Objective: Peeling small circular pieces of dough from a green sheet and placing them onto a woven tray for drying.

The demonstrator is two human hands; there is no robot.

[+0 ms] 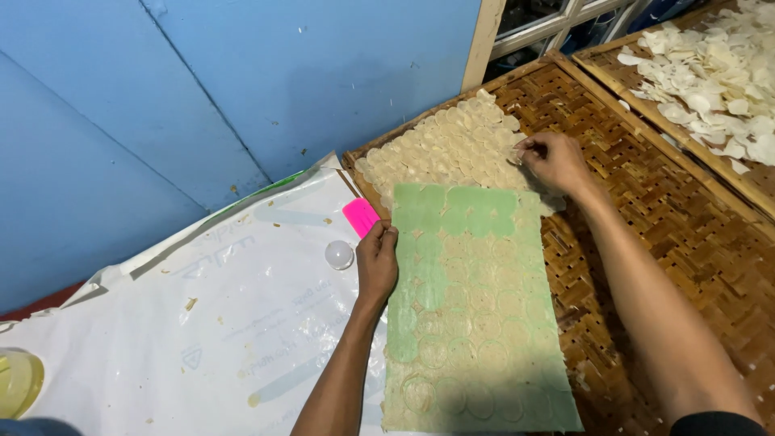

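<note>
The left hand (pixel 377 260) pinches the left edge of a green sheet (pixel 472 307) (covered in pale round discs) that lies on the woven bamboo tray (pixel 646 210). The right hand (pixel 553 160) has its grip closed on a thin round cracker disc (pixel 517 153) at the sheet's far end, beside rows of laid-out discs (pixel 440 149). A pink scraper (pixel 361 215) lies just beside the left hand on the white plastic-covered surface (pixel 202 323).

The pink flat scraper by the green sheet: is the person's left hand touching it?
Apart. In the head view the left hand pinches the green sheet's edge; a strip of white plastic shows between its fingertips and the pink flat scraper.
</note>
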